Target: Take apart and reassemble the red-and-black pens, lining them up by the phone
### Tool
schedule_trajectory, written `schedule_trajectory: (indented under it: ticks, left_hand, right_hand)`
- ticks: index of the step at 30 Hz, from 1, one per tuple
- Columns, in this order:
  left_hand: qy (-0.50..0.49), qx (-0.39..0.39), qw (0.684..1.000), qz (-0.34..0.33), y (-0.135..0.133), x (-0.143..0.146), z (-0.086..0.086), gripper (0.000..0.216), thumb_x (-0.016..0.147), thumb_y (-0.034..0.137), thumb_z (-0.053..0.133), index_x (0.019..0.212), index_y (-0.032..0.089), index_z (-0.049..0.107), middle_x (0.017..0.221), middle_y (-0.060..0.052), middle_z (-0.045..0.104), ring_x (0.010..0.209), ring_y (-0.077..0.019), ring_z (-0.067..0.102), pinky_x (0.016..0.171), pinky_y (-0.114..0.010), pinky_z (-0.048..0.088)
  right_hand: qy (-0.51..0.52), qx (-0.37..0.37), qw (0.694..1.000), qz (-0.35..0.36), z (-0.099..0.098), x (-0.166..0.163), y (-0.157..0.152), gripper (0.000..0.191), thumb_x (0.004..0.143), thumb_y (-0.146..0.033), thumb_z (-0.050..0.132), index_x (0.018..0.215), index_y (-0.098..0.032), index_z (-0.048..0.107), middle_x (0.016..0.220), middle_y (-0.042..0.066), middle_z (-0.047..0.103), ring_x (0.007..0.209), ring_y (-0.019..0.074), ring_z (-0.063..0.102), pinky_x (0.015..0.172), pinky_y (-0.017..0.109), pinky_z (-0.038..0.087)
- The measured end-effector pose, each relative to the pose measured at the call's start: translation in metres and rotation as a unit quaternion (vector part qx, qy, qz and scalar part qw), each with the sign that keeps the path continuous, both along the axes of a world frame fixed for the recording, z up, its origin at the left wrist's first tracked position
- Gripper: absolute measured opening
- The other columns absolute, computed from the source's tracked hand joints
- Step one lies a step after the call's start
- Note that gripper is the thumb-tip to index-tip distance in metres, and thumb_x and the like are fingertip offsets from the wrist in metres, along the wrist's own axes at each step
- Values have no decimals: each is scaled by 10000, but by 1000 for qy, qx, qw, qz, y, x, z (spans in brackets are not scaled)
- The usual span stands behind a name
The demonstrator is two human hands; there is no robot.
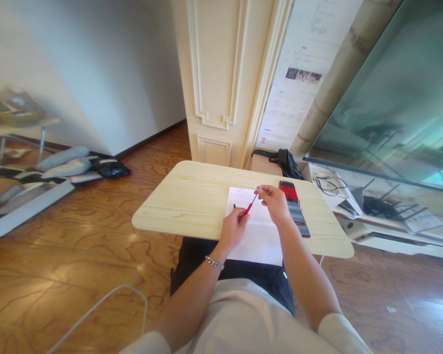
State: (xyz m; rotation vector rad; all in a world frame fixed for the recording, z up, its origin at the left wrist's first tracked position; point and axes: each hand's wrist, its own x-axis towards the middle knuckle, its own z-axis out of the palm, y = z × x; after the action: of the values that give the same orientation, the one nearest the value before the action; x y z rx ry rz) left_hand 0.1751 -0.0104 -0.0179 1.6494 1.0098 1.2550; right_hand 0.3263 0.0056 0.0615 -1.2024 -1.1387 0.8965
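My left hand (234,228) is closed around a slim red pen (248,209), tilted up and to the right over the paper. A thin dark rod (254,198) sticks out of its upper end. The fingertips of my right hand (273,200) pinch near the far end of this rod. Under both hands lies white paper (260,243), partly over the table's near edge. A small dark tip (235,206) shows beside my left fingers; I cannot tell what it belongs to. Right of my right hand, several red pens with black ends (288,191) lie in a row above a grey case (299,219).
The pale wooden table (184,196) has rounded corners and stands over my lap. Behind it are a cream panelled door (217,64) and a black bag (290,163). Cables (330,184) lie on a low cabinet at right. A white cable (107,294) crosses the floor at left.
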Motion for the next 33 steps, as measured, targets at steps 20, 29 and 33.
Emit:
schedule_trajectory:
  ticks: [20,29,33]
  left_hand:
    - [-12,-7,1000,0,-2,-2,2,205,849,358,563,968,203,625,847,-34,694,761,-166,646,697,-275,485]
    - [-78,-22,996,-23,-4,-1,4,236,871,358,543,1030,193,601,888,-62,696,836,-184,666,786,-306,508]
    - [-101,-25,994,-24,-1,0,2,254,867,356,552,1051,186,590,896,-59,693,819,-178,666,773,-306,514]
  right_hand:
    - [-100,-50,986,121,-27,9,7,322,714,-340,634,989,-176,667,952,71,705,749,142,614,586,227,416]
    - [-462,-163,867,95,-47,-26,57,211,697,-365,654,762,-178,726,719,53,702,692,172,620,612,235,422]
    - [-477,-187,848,135,-41,-28,60,198,662,-320,665,730,-149,738,652,48,687,663,174,617,569,217,404]
